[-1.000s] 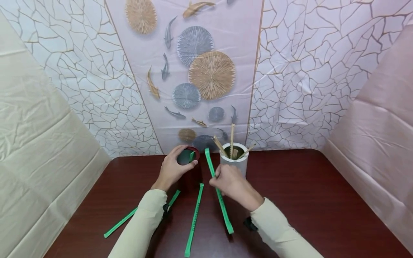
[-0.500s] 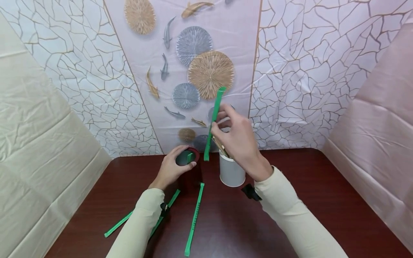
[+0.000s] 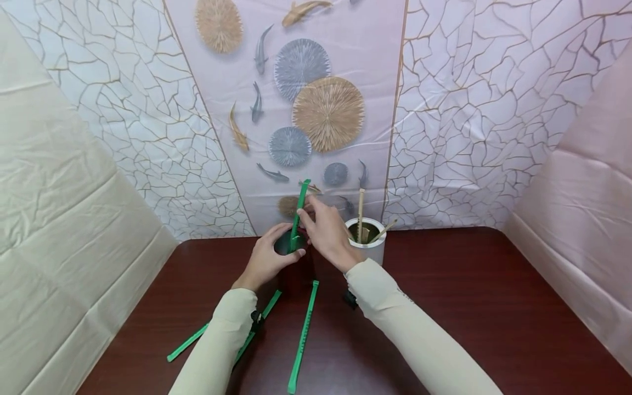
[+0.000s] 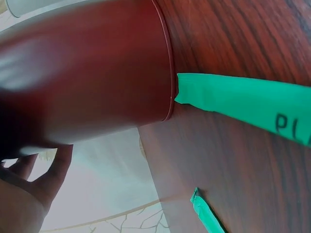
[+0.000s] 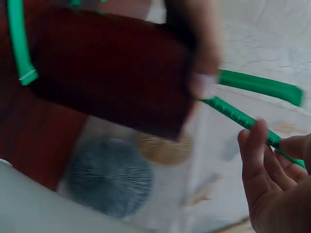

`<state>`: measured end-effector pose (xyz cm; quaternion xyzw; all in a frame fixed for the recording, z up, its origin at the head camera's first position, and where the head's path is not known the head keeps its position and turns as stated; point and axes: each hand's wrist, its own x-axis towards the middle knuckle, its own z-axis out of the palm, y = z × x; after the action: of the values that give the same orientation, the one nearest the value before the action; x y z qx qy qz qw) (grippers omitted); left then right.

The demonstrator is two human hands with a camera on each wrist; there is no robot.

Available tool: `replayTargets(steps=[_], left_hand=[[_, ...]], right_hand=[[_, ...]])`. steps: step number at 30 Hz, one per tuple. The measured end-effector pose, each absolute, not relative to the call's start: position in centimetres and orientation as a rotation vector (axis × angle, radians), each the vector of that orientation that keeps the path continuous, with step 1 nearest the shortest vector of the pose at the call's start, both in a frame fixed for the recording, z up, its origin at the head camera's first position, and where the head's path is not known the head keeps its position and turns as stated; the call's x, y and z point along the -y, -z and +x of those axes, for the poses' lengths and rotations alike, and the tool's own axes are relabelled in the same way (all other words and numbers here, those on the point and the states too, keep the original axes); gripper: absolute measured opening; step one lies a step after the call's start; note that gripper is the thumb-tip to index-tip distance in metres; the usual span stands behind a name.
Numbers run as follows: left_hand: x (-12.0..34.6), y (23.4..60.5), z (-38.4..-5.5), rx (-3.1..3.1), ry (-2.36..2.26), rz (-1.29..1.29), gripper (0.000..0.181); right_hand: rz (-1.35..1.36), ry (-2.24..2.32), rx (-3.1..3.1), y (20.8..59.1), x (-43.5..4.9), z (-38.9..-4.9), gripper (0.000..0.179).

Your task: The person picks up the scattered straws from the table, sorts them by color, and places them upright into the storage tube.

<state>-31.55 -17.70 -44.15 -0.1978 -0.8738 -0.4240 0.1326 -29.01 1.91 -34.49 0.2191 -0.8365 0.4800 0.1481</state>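
Observation:
My left hand point(image 3: 269, 255) grips a dark red cylindrical cup point(image 4: 97, 73) near its rim, thumb at the near side and fingers round the far side. Over the cup's mouth, my right hand point(image 3: 326, 230) pinches a slim green straw-shaped packet point(image 3: 301, 206) with dark print along it. The packet slants upright, its lower end inside the mouth. Another green packet point(image 5: 262, 86) sticks out of the cup in the right wrist view. On the table by the cup's base lies a printed green packet point(image 4: 243, 99). The cup's inside is mostly hidden by my hands.
A white-grey cup point(image 3: 375, 249) with several beige sticks point(image 3: 360, 214) stands just right of the red cup. Green packets point(image 3: 187, 343) also lie on the dark wood table point(image 3: 469, 318), one partly under the left forearm. A patterned cloth wall point(image 3: 444, 137) rises behind.
My right hand lifted the green packet up past the white-grey cup, turned it upright, then moved it left and down into the red cup's mouth. My left hand stayed on the red cup.

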Motion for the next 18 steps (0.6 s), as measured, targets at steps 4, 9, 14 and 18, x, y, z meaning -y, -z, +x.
replayTargets(steps=[4,9,14,18], left_hand=[[17.6,44.2,-31.6,2.532,1.220,-0.566,0.068],[17.7,44.3,-31.6,2.555,1.216,-0.550,0.074],[17.6,44.2,-31.7,2.555,1.209,-0.556,0.073],[17.7,44.2,-31.6,2.554,1.198,-0.560,0.075]], right_hand=[[0.551,-1.352,2.509,36.2,-1.4,-30.4,0.017],[0.456,-1.329,2.628,37.9,-1.2,-31.7,0.014],[0.392,-1.382,2.665,39.3,-1.6,-32.5,0.015],[0.344,-1.474,2.667,39.8,-2.0,-32.4,0.018]])
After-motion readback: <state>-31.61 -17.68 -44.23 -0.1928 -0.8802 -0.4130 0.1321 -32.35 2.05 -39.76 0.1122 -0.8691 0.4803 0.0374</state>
